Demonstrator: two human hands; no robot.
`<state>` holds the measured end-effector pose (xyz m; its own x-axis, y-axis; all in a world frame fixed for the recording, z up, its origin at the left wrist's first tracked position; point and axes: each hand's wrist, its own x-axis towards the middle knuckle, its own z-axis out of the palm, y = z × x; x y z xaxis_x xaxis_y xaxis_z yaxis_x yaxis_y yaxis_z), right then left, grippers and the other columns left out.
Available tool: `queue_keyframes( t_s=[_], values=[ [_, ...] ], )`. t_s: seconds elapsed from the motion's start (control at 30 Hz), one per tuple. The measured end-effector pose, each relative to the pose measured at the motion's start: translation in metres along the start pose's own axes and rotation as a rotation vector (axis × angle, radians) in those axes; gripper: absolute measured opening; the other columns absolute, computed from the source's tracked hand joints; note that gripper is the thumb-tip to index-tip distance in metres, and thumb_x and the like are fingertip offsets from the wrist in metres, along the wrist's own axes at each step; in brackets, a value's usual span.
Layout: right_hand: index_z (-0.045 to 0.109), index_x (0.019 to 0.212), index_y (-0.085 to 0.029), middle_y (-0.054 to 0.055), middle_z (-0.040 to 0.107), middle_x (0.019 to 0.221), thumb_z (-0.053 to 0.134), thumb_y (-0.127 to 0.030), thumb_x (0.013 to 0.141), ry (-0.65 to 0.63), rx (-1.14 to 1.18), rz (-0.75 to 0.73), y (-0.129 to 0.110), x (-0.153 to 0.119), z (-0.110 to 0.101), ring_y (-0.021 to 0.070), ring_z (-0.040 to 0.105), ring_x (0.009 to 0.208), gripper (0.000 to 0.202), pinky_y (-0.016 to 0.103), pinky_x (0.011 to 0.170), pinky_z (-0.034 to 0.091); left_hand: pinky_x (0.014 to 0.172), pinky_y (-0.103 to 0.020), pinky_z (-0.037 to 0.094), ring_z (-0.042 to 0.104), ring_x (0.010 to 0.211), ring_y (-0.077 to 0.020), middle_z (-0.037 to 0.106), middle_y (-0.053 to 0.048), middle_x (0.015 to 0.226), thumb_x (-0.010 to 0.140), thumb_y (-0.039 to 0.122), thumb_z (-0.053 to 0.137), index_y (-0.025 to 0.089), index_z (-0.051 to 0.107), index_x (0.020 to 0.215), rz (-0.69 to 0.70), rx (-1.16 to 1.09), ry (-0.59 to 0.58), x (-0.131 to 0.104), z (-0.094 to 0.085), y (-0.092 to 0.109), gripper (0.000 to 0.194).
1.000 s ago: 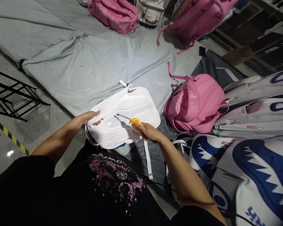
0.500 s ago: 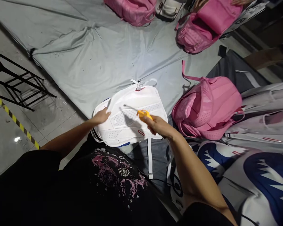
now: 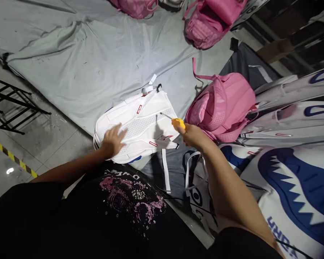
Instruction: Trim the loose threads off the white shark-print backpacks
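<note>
A white backpack (image 3: 162,126) lies on the grey-covered table with its perforated back panel and straps facing up. My left hand (image 3: 113,141) rests over its left part, fingers spread, with nothing in it. My right hand (image 3: 191,135) is closed around a yellow-handled tool (image 3: 178,124) with a thin metal shaft. The shaft points left, over the right part of the back panel. Whether its tip touches the fabric I cannot tell. One white strap (image 3: 166,171) hangs down from the backpack's near side.
A pink backpack (image 3: 229,104) stands right of the white one. Beyond are an open pink backpack (image 3: 205,27) and another pink one (image 3: 137,7). White-and-blue shark-pattern backpacks (image 3: 297,180) are piled at the right. A black metal rack (image 3: 13,104) stands on the floor at the left.
My left hand has let go of the backpack's strap and its fingers have spread. The straps now lie differently across the back panel. The view has shifted, and the tool has moved toward the panel's right end.
</note>
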<state>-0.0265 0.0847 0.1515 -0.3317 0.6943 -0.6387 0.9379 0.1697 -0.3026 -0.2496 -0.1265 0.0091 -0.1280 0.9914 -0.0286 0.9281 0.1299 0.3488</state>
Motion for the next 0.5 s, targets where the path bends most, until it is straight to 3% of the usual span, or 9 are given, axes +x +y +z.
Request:
queue_keyframes(
  t_s=[0.1,0.13,0.23,0.27,0.33,0.4,0.5],
  values=[
    [0.063,0.106,-0.014,0.001,0.054,0.048,0.047,-0.072,0.089,-0.236,0.020,0.011,0.025,-0.010,-0.001,0.0165,0.052,0.039,0.062,0.026,0.043,0.037,0.102,-0.049,0.036,0.038,0.134,-0.0395,0.031,-0.020,0.157,0.081,0.046,0.071,0.024,0.037,0.152,0.232,-0.025,-0.177,-0.013,0.013,0.030,0.082],
    [0.062,0.108,-0.014,0.001,0.054,0.048,0.049,-0.071,0.089,-0.247,0.039,0.028,0.033,-0.014,0.000,0.0165,0.052,0.038,0.061,0.026,0.043,0.037,0.098,-0.047,0.038,0.043,0.128,-0.0393,0.037,-0.022,0.153,0.079,0.045,0.073,0.022,0.037,0.152,0.229,0.004,-0.229,-0.013,0.018,0.039,0.085],
    [0.059,0.103,-0.015,0.000,0.054,0.049,0.045,-0.070,0.091,-0.036,0.051,0.124,0.059,-0.028,0.004,0.0155,0.052,0.038,0.059,0.026,0.042,0.036,0.087,-0.045,0.044,0.051,0.115,-0.0391,0.053,-0.026,0.134,0.080,0.035,0.073,0.016,0.041,0.150,0.129,0.068,-0.287,-0.004,0.028,0.052,0.079],
    [0.057,0.099,-0.016,-0.001,0.053,0.049,0.044,-0.070,0.091,-0.037,0.081,0.130,0.068,-0.035,0.005,0.0154,0.052,0.038,0.057,0.026,0.042,0.036,0.086,-0.045,0.044,0.052,0.114,-0.0391,0.056,-0.025,0.129,0.082,0.031,0.071,0.016,0.044,0.148,0.111,0.035,-0.283,0.001,0.029,0.051,0.074],
    [0.054,0.091,-0.018,-0.003,0.052,0.048,0.045,-0.071,0.090,-0.193,0.213,0.058,0.086,-0.053,0.010,0.0148,0.052,0.039,0.053,0.025,0.044,0.038,0.088,-0.044,0.045,0.054,0.114,-0.0373,0.061,-0.022,0.123,0.085,0.028,0.066,0.018,0.054,0.140,0.044,-0.159,-0.248,0.012,0.026,0.042,0.057],
    [0.050,0.080,-0.020,-0.004,0.050,0.048,0.044,-0.074,0.088,-0.335,0.395,-0.034,0.102,-0.073,0.016,0.0132,0.051,0.041,0.055,0.025,0.046,0.040,0.083,-0.039,0.049,0.061,0.107,-0.0322,0.067,-0.018,0.116,0.091,0.035,0.057,0.018,0.064,0.125,-0.178,-0.508,-0.229,0.026,0.019,0.029,0.039],
    [0.046,0.068,-0.020,-0.004,0.049,0.049,0.042,-0.076,0.087,-0.411,0.589,-0.053,0.118,-0.092,0.028,0.0118,0.050,0.042,0.060,0.026,0.050,0.045,0.056,-0.029,0.046,0.067,0.074,-0.0226,0.071,-0.016,0.097,0.098,0.049,0.041,0.014,0.063,0.110,-0.719,-1.092,-0.267,0.052,0.013,0.019,0.043]
  ],
)
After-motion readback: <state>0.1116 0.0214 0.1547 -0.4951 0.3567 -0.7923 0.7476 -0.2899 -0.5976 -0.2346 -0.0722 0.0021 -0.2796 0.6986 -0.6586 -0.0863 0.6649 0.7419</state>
